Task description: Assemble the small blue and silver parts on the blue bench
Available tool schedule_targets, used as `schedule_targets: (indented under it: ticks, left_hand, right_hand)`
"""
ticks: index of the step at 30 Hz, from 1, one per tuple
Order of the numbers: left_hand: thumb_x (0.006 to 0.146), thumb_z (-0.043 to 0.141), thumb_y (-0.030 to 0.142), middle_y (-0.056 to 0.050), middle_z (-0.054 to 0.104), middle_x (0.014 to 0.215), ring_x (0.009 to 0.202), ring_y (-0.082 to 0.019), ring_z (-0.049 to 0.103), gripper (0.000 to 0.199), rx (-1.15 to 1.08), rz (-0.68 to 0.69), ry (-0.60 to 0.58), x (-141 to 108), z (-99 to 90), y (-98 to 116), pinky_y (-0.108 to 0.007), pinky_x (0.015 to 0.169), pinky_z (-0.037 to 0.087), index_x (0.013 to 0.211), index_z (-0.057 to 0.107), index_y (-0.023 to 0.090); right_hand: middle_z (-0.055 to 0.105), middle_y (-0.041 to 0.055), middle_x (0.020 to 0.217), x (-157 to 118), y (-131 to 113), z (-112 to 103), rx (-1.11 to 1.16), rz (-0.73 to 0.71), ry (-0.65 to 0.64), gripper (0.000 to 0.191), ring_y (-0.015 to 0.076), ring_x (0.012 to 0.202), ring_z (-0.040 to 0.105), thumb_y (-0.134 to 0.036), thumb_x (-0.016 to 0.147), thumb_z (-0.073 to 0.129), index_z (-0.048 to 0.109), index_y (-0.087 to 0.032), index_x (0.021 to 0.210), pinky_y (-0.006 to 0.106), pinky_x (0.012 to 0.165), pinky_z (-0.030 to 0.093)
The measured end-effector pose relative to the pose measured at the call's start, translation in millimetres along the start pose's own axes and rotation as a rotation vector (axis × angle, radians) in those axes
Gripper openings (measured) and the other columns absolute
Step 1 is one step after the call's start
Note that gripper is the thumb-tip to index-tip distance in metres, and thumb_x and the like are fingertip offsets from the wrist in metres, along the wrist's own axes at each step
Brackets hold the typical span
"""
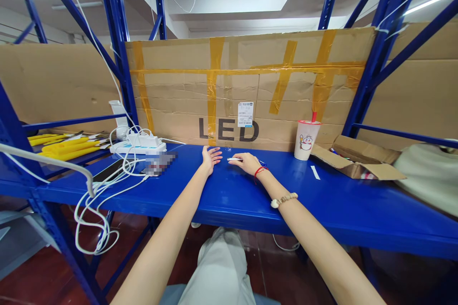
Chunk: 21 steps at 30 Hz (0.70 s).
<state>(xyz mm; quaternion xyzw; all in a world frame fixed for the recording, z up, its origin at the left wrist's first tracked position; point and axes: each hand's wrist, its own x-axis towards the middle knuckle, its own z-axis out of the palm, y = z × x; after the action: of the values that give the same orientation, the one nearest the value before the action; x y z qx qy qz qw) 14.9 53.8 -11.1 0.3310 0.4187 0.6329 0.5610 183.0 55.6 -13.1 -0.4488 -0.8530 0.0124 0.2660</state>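
Note:
My left hand (212,159) rests on the blue tabletop (229,195) near its back edge, fingers spread and partly turned up, with nothing in it. Just to the right, my right hand (246,163) is closed around a slim white pen-like object (234,159). Its tip points left toward my left hand, and the rest is hidden in my fingers. A thin blue item, perhaps a pen, (263,163) lies behind my right wrist. That wrist has a red cord, and a beaded bracelet sits further up the forearm.
A cup with a red straw (307,140) stands right, by a white strip (315,172) and an open cardboard box (358,155). On the left are a power strip (139,143), tangled white cables (103,214) and yellow-handled tools (71,147). A taped cardboard panel (171,100) closes the back.

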Motion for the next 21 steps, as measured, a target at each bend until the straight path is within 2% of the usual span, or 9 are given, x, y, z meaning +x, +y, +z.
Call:
schedule_targets:
  ticks: [21]
  left_hand:
    - [0.08,0.023,0.041,-0.009,0.062,0.074,0.052,-0.013,0.055,0.046,0.004,0.004,0.004,-0.3,0.3,-0.2,-0.021,0.047,0.038,0.079,0.059,0.012]
  right_hand:
    - [0.063,-0.0013,0.078,-0.9,-3.1,-0.9,-0.034,0.034,-0.017,0.032,0.0126,0.071,0.054,-0.054,0.079,0.047,0.063,-0.026,0.081,0.02,0.054,0.028]
